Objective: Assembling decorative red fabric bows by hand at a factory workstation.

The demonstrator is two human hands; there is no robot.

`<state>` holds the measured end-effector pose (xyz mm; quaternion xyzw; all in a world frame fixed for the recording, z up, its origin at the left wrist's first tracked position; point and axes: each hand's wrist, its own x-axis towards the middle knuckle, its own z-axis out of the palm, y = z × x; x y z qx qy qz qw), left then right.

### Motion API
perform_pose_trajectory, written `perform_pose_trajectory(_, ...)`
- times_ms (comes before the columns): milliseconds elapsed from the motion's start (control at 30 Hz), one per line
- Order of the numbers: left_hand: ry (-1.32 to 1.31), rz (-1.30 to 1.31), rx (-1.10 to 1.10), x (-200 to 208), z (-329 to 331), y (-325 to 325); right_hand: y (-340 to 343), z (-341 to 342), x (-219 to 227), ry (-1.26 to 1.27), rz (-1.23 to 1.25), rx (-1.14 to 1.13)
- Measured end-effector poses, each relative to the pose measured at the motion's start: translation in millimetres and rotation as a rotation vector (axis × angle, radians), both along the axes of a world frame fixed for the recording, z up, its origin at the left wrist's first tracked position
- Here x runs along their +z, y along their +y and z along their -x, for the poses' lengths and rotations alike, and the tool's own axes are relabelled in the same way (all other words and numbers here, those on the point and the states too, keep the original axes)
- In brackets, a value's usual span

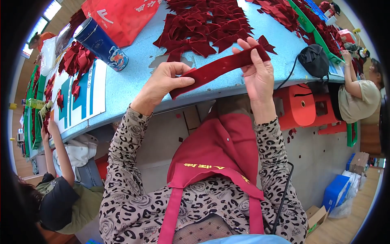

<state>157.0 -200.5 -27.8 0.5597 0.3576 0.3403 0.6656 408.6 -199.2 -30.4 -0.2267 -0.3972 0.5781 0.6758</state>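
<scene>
A dark red velvet ribbon strip [221, 70] is stretched between my two hands, just above the near edge of the light blue table. My left hand [168, 80] pinches its left end between thumb and fingers. At the other end, my right hand [258, 71] has its thumb pressed on the strip, with the fingers behind it. The right end sits a little higher than the left. Beyond my hands lies a large pile of dark red velvet bows [203, 30], spread in rows on the table.
A dark blue tumbler [101, 44] stands at the left, near a red bag [122, 18] and a smaller bow heap [77, 59]. On the right are a black pouch [313, 61] and a green tray [308, 26]. Red stools [298, 106] stand below. People work at both sides.
</scene>
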Motion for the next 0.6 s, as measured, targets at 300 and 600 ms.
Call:
perform_pose_trajectory(300,0.056,-0.039,0.047,-29.4,30.3,12.5,14.0,-21.8,-18.6,-0.111,-0.079,-0.152)
perform_pose_trajectory(600,0.431,-0.825,0.572,-35.0,59.9,9.3,39.4,-53.7,-40.3,0.017,-0.008,0.070)
